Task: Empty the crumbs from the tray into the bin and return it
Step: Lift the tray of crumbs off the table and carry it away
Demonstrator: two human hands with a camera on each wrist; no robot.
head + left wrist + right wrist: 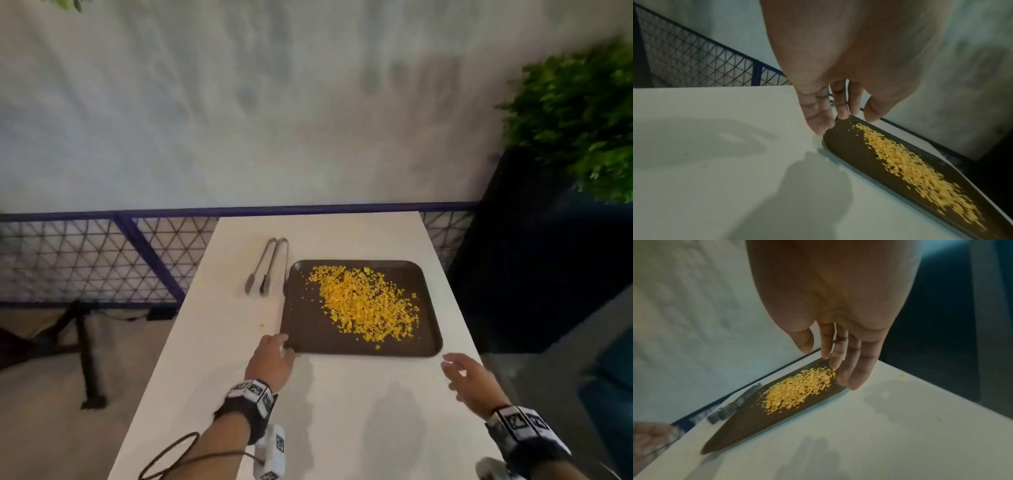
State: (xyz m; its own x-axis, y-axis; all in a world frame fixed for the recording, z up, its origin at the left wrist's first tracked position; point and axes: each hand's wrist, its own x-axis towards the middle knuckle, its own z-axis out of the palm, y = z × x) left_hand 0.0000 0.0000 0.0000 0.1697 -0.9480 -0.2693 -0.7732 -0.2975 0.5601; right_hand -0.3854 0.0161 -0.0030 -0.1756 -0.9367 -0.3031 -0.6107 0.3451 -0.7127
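A dark brown tray point(308, 329) lies flat on the white table point(212, 394), carrying a heap of yellow crumbs point(366, 303). My left hand point(274, 353) reaches the tray's near left corner with straight fingers point(818, 123) touching its rim point(838, 139). My right hand point(462, 373) hovers open just off the near right corner, its fingers point(855, 369) spread above the tray's edge point(777, 417) beside the crumbs point(797, 391). No bin is in view.
Metal tongs point(270, 265) lie on the table left of the tray. A stray crumb point(262, 325) sits near the left edge. A blue mesh railing point(102, 253) runs behind the table. A dark planter with a green plant point(582, 113) stands at the right.
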